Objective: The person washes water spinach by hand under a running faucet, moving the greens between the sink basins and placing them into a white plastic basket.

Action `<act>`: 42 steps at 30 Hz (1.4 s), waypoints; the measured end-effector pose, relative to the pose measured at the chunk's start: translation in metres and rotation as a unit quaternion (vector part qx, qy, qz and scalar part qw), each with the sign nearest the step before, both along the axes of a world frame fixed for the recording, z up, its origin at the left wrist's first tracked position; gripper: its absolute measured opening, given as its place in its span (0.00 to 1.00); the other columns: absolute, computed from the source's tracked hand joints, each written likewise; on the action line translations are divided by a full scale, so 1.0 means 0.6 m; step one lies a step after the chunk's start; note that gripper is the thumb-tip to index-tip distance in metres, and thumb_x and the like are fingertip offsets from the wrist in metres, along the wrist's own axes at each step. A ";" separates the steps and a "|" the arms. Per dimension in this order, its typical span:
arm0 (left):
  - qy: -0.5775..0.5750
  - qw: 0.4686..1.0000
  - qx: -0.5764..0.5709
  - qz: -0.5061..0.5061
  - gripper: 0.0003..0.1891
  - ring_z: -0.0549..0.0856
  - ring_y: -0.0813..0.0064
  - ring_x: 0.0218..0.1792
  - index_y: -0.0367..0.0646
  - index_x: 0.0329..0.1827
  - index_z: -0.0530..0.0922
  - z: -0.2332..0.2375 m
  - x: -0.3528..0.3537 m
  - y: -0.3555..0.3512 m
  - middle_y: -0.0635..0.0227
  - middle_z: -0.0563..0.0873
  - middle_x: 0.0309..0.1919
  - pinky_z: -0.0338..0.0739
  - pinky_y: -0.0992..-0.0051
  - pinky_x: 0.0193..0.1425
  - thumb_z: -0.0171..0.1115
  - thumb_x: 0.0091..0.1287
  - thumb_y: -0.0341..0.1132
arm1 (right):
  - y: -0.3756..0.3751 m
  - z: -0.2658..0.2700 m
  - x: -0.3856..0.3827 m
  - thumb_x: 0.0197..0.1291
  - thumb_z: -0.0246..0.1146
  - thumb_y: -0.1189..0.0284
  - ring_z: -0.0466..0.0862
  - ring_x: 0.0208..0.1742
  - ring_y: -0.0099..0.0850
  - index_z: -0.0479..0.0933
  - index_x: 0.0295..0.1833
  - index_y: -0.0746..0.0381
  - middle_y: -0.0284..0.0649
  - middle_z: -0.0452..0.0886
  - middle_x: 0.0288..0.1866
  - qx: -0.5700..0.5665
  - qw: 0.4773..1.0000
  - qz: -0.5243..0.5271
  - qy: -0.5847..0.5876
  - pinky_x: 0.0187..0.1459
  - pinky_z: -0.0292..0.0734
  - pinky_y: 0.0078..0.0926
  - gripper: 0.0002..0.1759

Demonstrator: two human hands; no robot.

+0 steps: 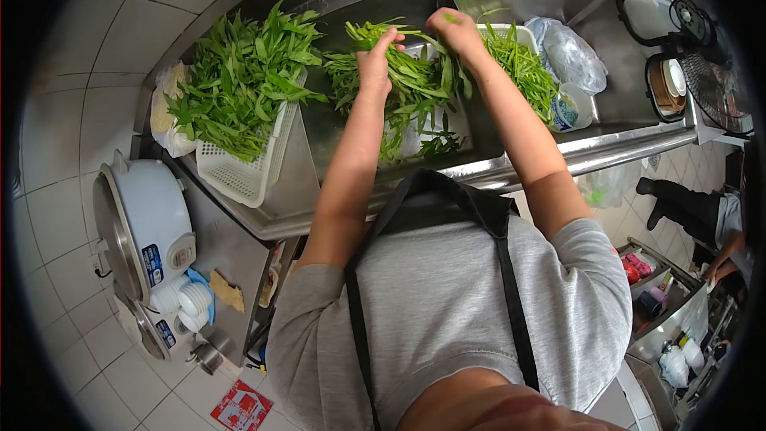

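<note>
Left hand [375,68] grips long-stemmed greens [411,80]; right hand [453,32] curls by the stems, its hold partly hidden.
Steel basin [317,132] below likely catches scraps; white baskets [231,175] [524,35] of greens flank it, seemingly for easy reach.

Steel sink counter [294,164], two basins. Left drainboard carries a white perforated basket [231,174], tilted, heaped with leafy greens [247,72]; a plastic bag with pale contents [171,108] sits just beside it. Left basin [319,124]: loose green sprigs [439,144], plus a whitish item [408,142], mostly covered, unclear. Right basin [626,84]: white basket [527,38] of green stems [519,72], clear plastic bag [576,60] near it, white tub [584,105] holding something blue.
</note>
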State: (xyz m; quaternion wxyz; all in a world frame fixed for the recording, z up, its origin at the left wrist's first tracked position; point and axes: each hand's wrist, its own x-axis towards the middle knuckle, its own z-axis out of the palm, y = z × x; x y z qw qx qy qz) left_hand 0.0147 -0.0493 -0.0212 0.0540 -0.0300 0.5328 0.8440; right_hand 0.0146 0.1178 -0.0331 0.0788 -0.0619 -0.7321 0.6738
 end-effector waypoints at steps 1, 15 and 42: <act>0.000 1.000 0.001 0.000 0.09 0.78 0.76 0.24 0.37 0.36 0.75 -0.003 -0.001 -0.003 0.64 0.80 0.27 0.74 0.76 0.28 0.63 0.54 0.31 | 0.011 0.005 0.003 0.51 0.57 0.68 0.68 0.22 0.18 0.79 0.28 0.59 0.29 0.73 0.19 -0.106 0.993 -0.027 -0.040 0.24 0.62 0.18 0.08; -0.020 0.983 0.091 -0.156 0.20 0.80 0.72 0.35 0.35 0.52 0.69 0.026 0.000 0.014 0.61 0.80 0.37 0.78 0.72 0.39 0.60 0.58 0.32 | 0.070 0.128 0.042 0.48 0.63 0.57 0.79 0.40 0.40 0.78 0.42 0.62 0.49 0.80 0.34 0.334 0.923 0.180 -0.061 0.44 0.71 0.31 0.21; -0.152 0.981 0.050 -0.108 0.10 0.81 0.72 0.31 0.42 0.37 0.75 0.001 -0.008 -0.038 0.67 0.79 0.30 0.78 0.68 0.36 0.63 0.56 0.36 | 0.150 0.122 0.055 0.45 0.62 0.67 0.79 0.35 0.44 0.79 0.36 0.59 0.49 0.79 0.31 0.450 0.885 0.124 0.004 0.40 0.73 0.35 0.12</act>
